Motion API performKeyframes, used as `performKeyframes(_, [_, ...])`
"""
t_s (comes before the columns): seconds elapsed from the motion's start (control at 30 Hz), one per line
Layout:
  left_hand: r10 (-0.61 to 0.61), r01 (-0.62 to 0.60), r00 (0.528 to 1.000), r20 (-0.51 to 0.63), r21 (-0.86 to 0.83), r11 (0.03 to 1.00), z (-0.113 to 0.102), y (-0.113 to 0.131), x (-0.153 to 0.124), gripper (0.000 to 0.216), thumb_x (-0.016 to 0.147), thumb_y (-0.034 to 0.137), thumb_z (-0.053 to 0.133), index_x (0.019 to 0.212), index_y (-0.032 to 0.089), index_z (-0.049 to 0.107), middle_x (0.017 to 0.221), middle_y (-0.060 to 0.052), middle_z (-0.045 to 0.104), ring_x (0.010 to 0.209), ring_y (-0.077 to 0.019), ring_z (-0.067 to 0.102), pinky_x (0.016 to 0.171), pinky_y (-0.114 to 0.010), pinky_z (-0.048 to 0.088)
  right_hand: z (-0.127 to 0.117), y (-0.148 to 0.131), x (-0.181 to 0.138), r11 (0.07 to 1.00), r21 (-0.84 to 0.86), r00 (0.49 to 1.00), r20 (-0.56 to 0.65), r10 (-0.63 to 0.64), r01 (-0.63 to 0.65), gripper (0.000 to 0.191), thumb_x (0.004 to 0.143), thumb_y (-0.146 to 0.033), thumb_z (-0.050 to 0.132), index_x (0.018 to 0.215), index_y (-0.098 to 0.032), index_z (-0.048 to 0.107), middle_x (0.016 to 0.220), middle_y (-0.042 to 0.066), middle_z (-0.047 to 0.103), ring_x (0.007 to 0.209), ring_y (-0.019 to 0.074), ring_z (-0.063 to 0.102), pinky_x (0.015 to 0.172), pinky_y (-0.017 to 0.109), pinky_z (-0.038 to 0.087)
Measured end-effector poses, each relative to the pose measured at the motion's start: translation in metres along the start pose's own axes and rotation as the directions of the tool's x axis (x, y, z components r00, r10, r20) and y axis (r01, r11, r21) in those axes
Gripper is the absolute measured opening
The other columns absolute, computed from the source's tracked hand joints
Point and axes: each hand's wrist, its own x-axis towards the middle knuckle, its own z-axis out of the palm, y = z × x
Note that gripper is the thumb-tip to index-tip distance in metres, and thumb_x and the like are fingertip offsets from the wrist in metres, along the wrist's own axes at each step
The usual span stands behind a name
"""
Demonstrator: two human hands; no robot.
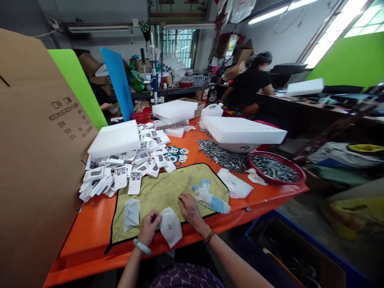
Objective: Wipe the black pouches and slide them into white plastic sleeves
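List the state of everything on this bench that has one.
left hand, pinching the white pouch
right hand, open, flat on the yellow cloth
spare pouch, lying flat
glove, lying limp
red bowl, filled with metal parts
cards, scattered loose

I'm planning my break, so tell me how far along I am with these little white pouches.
Seemingly done: one flat pouch lies set aside on the yellow cloth. In hand: your left hand holds a second pouch, with the right hand beside it on the cloth. Probably left, and most of it: the pile of printed cards, the loose metal pins and the filled red bowl.
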Motion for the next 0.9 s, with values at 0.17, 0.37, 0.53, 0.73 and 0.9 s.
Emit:
performKeyframes(0.17, [0.025,-0.025,1.0,-0.004,0.031,0.999,-0.002,-0.001,0.001,0.045,0.071,0.06,0.062,0.066,0.016,0.054,0.058,0.004,0.046,0.059,-0.0114,0.04,0.058,-0.024,0.035,0.002,-0.009,-0.004,0.994,-0.112,1.0,0.026,-0.001,0.004,0.018,0.088,-0.013,0.044,0.093,-0.02,0.06,0.1,0.009,0.062,0.096,0.0222,0.055,0.085,0.036,0.045])
performKeyframes(0.37, [0.03,-0.029,0.999,-0.046,0.022,0.999,0.001,0.005,0.001,0.048,0.065,0.064,0.065,0.064,0.017,0.056,0.056,0.004,0.047,0.057,-0.0114,0.041,0.057,-0.024,0.036,0.002,-0.011,-0.005,0.988,-0.153,0.999,0.038,-0.009,0.014,0.018,0.088,-0.011,0.043,0.092,-0.019,0.059,0.099,0.009,0.062,0.094,0.0215,0.053,0.085,0.034,0.043])
performKeyframes(0.53, [0.022,-0.021,0.998,-0.052,0.027,0.999,0.0,0.004,0.002,0.049,0.063,0.065,0.066,0.064,0.016,0.057,0.056,0.004,0.048,0.057,-0.0114,0.042,0.057,-0.024,0.036,0.002,-0.012,-0.006,0.986,-0.17,1.0,0.026,0.005,0.0,0.018,0.088,-0.011,0.044,0.093,-0.019,0.06,0.099,0.008,0.062,0.094,0.0209,0.053,0.085,0.033,0.043])
performKeyframes(0.73, [0.019,-0.019,0.998,-0.064,0.011,1.0,0.002,0.007,0.002,0.049,0.062,0.064,0.067,0.062,0.017,0.055,0.055,0.004,0.047,0.056,-0.0112,0.041,0.057,-0.025,0.036,0.003,-0.012,-0.006,0.988,-0.155,1.0,0.012,-0.007,0.009,0.02,0.088,-0.011,0.043,0.091,-0.019,0.06,0.096,0.008,0.063,0.093,0.0212,0.055,0.084,0.033,0.043])
performKeyframes(0.9, [0.018,-0.019,0.997,-0.075,-0.001,1.0,0.006,0.004,0.004,0.046,0.064,0.062,0.065,0.062,0.017,0.053,0.054,0.005,0.045,0.056,-0.0107,0.039,0.057,-0.025,0.033,0.009,0.002,-0.007,0.992,-0.115,0.997,-0.045,-0.059,0.054,0.021,0.089,-0.016,0.043,0.09,-0.024,0.062,0.097,0.009,0.066,0.092,0.0245,0.059,0.081,0.039,0.046])
